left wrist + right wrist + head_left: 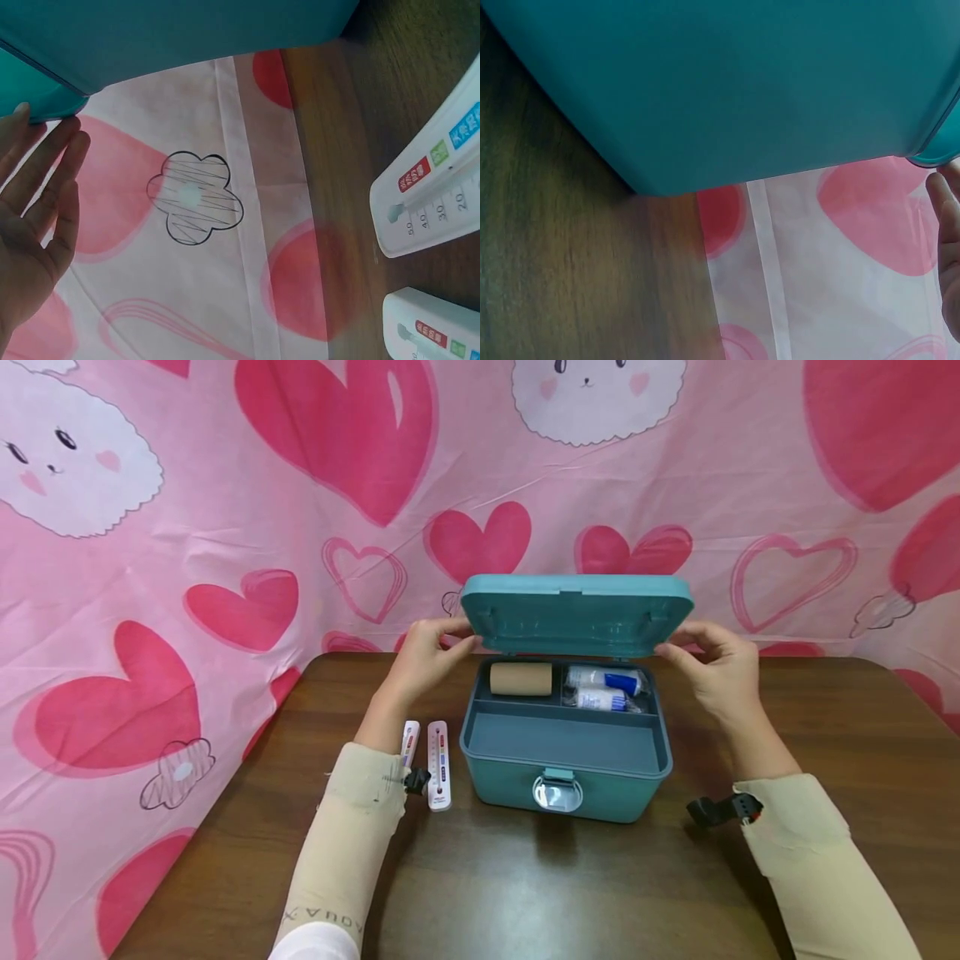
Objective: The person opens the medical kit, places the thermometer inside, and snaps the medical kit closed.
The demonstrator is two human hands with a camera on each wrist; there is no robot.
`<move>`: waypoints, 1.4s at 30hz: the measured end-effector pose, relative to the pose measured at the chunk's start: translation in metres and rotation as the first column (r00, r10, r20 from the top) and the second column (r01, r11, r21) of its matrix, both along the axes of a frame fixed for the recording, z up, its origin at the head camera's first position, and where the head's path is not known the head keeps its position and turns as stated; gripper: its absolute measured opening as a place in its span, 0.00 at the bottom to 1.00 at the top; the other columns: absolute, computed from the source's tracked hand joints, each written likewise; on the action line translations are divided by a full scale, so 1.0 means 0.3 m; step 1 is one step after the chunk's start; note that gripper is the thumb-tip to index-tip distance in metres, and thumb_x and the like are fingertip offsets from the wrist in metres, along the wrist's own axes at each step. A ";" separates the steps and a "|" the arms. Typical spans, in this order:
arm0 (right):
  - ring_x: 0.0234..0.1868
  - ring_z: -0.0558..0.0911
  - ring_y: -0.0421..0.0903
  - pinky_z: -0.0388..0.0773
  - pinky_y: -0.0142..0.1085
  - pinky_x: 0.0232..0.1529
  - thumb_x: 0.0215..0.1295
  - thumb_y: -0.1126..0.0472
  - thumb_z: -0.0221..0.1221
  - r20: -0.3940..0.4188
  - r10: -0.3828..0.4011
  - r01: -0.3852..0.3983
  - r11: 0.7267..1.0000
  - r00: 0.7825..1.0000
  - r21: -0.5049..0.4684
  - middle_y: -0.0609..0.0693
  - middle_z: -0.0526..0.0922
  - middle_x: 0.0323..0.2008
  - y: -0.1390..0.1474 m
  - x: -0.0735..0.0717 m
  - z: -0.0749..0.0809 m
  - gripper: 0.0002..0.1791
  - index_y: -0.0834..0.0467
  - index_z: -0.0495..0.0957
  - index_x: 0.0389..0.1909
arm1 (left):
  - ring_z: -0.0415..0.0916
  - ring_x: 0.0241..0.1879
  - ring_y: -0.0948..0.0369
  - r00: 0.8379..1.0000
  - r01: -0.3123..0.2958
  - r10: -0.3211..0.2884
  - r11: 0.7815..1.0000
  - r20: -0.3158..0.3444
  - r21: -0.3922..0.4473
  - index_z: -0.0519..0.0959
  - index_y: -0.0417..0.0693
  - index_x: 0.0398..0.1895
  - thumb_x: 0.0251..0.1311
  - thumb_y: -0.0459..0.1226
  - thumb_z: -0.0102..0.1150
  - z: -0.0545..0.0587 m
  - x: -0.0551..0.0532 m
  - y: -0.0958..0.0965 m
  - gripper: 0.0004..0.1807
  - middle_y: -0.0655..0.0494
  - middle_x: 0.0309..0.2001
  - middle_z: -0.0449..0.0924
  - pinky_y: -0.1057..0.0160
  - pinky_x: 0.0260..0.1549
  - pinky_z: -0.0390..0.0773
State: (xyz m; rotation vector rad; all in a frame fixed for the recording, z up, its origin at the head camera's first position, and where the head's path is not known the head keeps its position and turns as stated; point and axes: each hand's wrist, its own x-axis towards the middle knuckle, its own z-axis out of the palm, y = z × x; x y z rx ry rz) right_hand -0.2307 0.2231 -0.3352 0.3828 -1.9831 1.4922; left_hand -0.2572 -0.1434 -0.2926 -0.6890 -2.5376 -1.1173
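Note:
A teal storage box (pixel 510 787) stands on the table with its hinged lid (pixel 577 614) raised. My left hand (pixel 423 660) holds the lid's left edge, thumb towards me; in the left wrist view the fingers reach up to the lid's corner. At the opposite edge my right hand (pixel 723 668) holds the lid between thumb and fingers, though the right wrist view shows only part of that hand. Inside the grey tray (pixel 562 739), a tan roll (pixel 521 679) lies back left. Clear-wrapped white and blue packets (pixel 600 697) fill the back right compartment.
Two white thermometers, one partly hidden by my left arm (pixel 408 742) and one in full view (pixel 439 768), lie left of the box on the brown wooden table (pixel 540 893). A clear latch (pixel 557 793) hangs at the box front. Pink heart-patterned cloth (pixel 480 460) rises behind.

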 end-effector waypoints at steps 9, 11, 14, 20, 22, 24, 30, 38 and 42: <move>0.37 0.85 0.29 0.79 0.20 0.42 0.59 0.73 0.66 0.005 0.025 -0.025 0.999 1.000 -0.022 0.30 0.86 0.36 -0.009 -0.012 0.003 0.11 0.67 0.84 0.43 | 0.84 0.38 0.55 1.000 -0.014 0.015 0.998 -0.014 0.064 0.86 0.44 0.49 0.63 0.37 0.66 -0.008 -0.016 0.005 0.13 0.49 0.43 0.88 0.58 0.41 0.85; 0.38 0.85 0.28 0.79 0.19 0.42 0.60 0.72 0.65 0.008 0.023 -0.023 1.000 1.000 0.000 0.29 0.85 0.36 -0.006 -0.013 0.004 0.12 0.68 0.83 0.45 | 0.84 0.38 0.57 1.000 -0.004 0.006 0.997 -0.023 0.072 0.87 0.43 0.48 0.63 0.37 0.65 -0.007 -0.023 0.010 0.12 0.48 0.42 0.88 0.59 0.41 0.85; 0.37 0.85 0.27 0.79 0.19 0.42 0.61 0.72 0.64 -0.016 0.025 -0.025 0.999 1.000 0.032 0.26 0.84 0.37 -0.002 -0.020 0.004 0.14 0.71 0.80 0.47 | 0.84 0.39 0.57 1.000 0.012 -0.010 0.997 -0.030 0.080 0.87 0.42 0.47 0.63 0.36 0.65 -0.004 -0.032 0.016 0.12 0.48 0.43 0.88 0.59 0.42 0.85; 0.36 0.86 0.28 0.80 0.20 0.41 0.58 0.76 0.64 -0.066 0.090 -0.092 0.995 0.994 -0.028 0.29 0.86 0.37 -0.010 -0.052 -0.005 0.13 0.75 0.79 0.45 | 0.85 0.37 0.57 0.999 -0.017 0.020 0.997 -0.042 0.073 0.87 0.41 0.46 0.62 0.36 0.66 -0.005 -0.043 0.019 0.12 0.48 0.40 0.89 0.60 0.40 0.85; 0.36 0.86 0.29 0.80 0.20 0.40 0.57 0.77 0.64 -0.066 0.102 -0.105 0.993 0.993 -0.048 0.30 0.87 0.36 -0.013 -0.059 -0.010 0.13 0.75 0.79 0.44 | 0.85 0.37 0.56 0.999 -0.025 0.027 0.997 -0.042 0.068 0.87 0.41 0.47 0.62 0.36 0.66 -0.008 -0.047 0.022 0.12 0.47 0.40 0.89 0.60 0.39 0.85; 0.36 0.86 0.28 0.80 0.20 0.40 0.57 0.77 0.65 -0.061 0.090 -0.093 0.995 0.994 -0.049 0.30 0.87 0.36 -0.013 -0.062 -0.014 0.13 0.75 0.80 0.44 | 0.85 0.37 0.56 0.999 -0.027 0.030 0.998 -0.040 0.058 0.86 0.41 0.48 0.62 0.36 0.66 -0.010 -0.052 0.024 0.13 0.47 0.41 0.89 0.60 0.40 0.85; 0.37 0.85 0.26 0.79 0.18 0.40 0.59 0.75 0.65 -0.043 0.041 -0.043 0.999 0.998 -0.030 0.26 0.85 0.36 -0.009 -0.069 -0.016 0.13 0.75 0.79 0.44 | 0.85 0.38 0.55 0.998 -0.032 0.034 0.999 -0.044 0.044 0.86 0.40 0.47 0.62 0.36 0.66 -0.018 -0.066 0.031 0.13 0.46 0.42 0.88 0.58 0.41 0.85; 0.34 0.84 0.25 0.78 0.18 0.37 0.59 0.76 0.64 -0.026 0.028 -0.029 0.999 0.999 -0.041 0.25 0.84 0.33 -0.019 -0.085 -0.013 0.12 0.77 0.79 0.42 | 0.86 0.41 0.52 0.999 -0.037 0.039 0.993 -0.015 0.110 0.86 0.39 0.49 0.62 0.35 0.66 -0.032 -0.078 0.036 0.14 0.43 0.44 0.88 0.57 0.44 0.85; 0.32 0.83 0.24 0.78 0.17 0.35 0.59 0.76 0.64 -0.009 0.025 -0.025 0.999 1.000 -0.030 0.25 0.84 0.33 -0.018 -0.094 -0.015 0.12 0.77 0.79 0.43 | 0.87 0.42 0.52 0.999 -0.038 0.037 0.992 0.005 0.122 0.85 0.38 0.49 0.61 0.35 0.67 -0.039 -0.088 0.040 0.14 0.43 0.44 0.88 0.57 0.45 0.85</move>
